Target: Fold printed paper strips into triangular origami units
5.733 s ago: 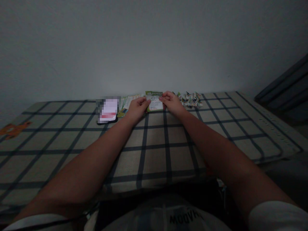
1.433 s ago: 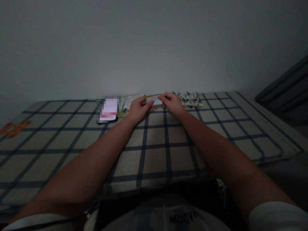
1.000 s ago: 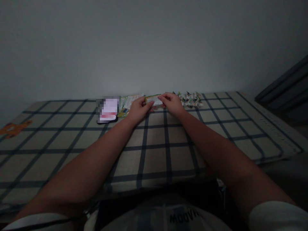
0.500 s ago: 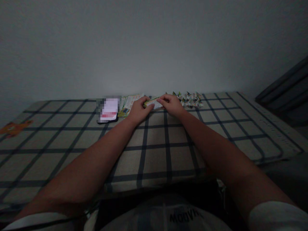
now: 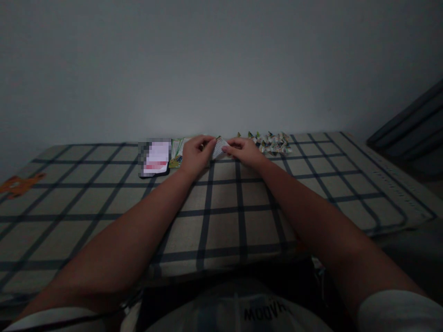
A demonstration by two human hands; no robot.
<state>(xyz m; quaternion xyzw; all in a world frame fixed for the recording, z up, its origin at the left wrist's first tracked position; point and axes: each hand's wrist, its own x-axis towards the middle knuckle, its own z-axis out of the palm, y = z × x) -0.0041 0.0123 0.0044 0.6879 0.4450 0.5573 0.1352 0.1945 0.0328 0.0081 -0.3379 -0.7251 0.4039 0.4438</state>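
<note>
A small folded piece of printed paper [image 5: 219,148] is held between my two hands above the far part of the table. My left hand [image 5: 197,154] pinches its left corner between thumb and fingers. From the other side, my right hand [image 5: 244,151] grips the right edge, thumb against the printed face. Beyond and left of my left hand lie green and white printed sheets [image 5: 176,154], partly covered by that hand. To the right of my right hand sit several small folded paper pieces [image 5: 275,144] with pointed corners.
A phone [image 5: 155,159] with a lit screen, partly pixelated, lies left of the sheets. The checked tablecloth [image 5: 221,230] covers the table, with an orange figure [image 5: 22,184] at far left. A plain wall [image 5: 221,69] rises behind.
The paper has gone from a long flat strip to a smaller, angled folded shape. My left fingers have lifted into a pinch at its upper left corner; my right hand has barely shifted.
</note>
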